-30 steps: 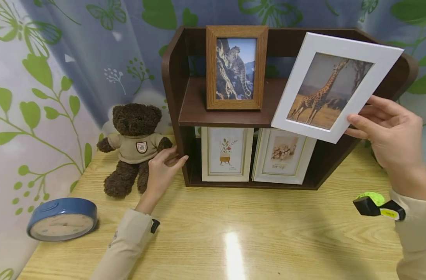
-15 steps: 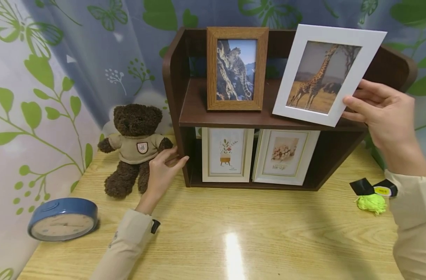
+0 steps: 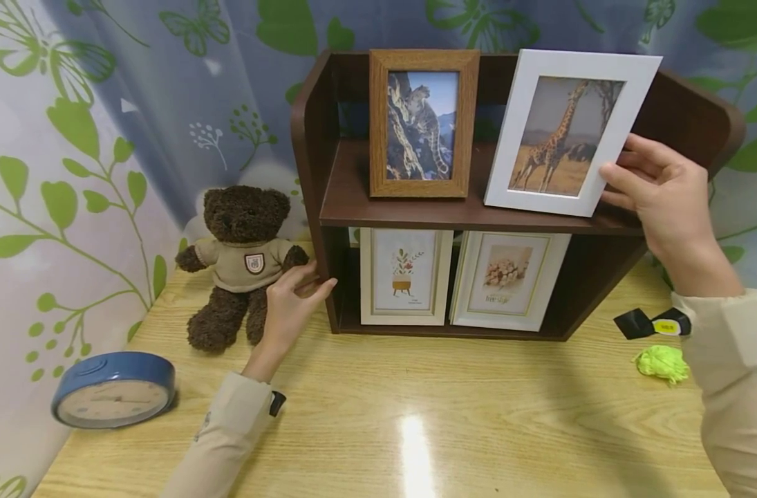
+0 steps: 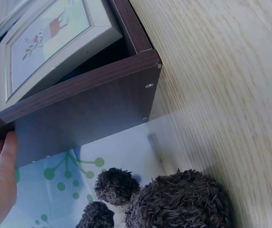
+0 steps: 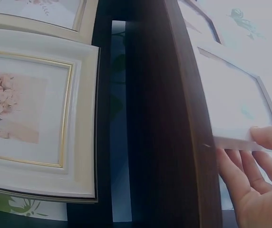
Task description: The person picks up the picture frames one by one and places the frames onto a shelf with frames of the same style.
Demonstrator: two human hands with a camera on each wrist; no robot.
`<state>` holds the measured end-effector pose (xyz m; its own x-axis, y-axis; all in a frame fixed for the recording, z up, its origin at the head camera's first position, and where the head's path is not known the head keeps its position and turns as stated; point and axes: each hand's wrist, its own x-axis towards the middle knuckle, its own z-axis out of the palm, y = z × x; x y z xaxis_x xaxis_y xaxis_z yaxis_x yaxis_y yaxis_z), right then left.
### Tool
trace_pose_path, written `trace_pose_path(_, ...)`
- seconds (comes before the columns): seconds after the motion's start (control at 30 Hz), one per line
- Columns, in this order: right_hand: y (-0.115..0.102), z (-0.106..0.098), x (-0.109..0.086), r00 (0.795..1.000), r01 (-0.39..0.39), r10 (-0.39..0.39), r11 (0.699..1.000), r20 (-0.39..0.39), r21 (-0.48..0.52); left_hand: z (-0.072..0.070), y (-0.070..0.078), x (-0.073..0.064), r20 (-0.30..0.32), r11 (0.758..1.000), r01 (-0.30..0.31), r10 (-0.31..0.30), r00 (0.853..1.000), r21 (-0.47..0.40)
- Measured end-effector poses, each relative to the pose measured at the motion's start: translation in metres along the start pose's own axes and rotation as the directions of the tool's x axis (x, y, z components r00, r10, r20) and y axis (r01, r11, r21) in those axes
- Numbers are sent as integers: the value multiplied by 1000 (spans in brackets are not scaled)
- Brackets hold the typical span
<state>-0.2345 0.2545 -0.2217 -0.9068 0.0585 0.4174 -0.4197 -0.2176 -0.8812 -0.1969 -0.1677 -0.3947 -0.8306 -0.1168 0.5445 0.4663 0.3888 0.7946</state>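
My right hand [image 3: 667, 200] pinches the right edge of a white picture frame [image 3: 505, 138] with a giraffe photo, thumb in front and fingers behind. The frame leans slightly, its lower edge right at the front of the upper board of a dark brown shelf [image 3: 409, 213]. In the right wrist view the thumb [image 5: 269, 137] lies over the frame's edge. My left hand [image 3: 294, 308] grips the front edge of the shelf's left side panel; the left wrist view has its fingers [image 4: 5, 154] on the panel's outer face. Beside the giraffe frame stands a brown wooden frame [image 3: 378, 131] with a snow leopard picture.
Two cream frames [image 3: 367, 277] [image 3: 540, 283] stand in the lower compartment. Left of the shelf sits a brown teddy bear [image 3: 244, 266], close to my left hand. A blue clock [image 3: 117, 366] is at the front left. Neon yellow yarn [image 3: 661, 363] lies on the wooden table [image 3: 478, 415] near my right sleeve.
My right hand has moved left with the giraffe frame, lowering its tilt and bringing it over the upper board beside the brown frame. My left hand stays on the shelf's side.
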Motion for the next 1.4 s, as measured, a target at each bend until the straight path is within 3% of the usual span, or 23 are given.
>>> trace_pose_path(0.37,4,0,7,999,-22,20,998,-27,-55,0,1,1,-9,1000,-17,17,1000,9)
trace_pose_path(1.1,12,-6,17,998,-52,52,998,-22,-30,1,1,1,-7,1000,-22,22,1000,7)
trace_pose_path(1.27,11,-5,13,996,-69,62,990,-62,-126,2,0,3,-1,1000,-18,18,1000,7)
trace_pose_path(1.4,11,-4,5,995,-48,27,973,-92,-227,3,0,3,14,1000,11,-11,1000,7)
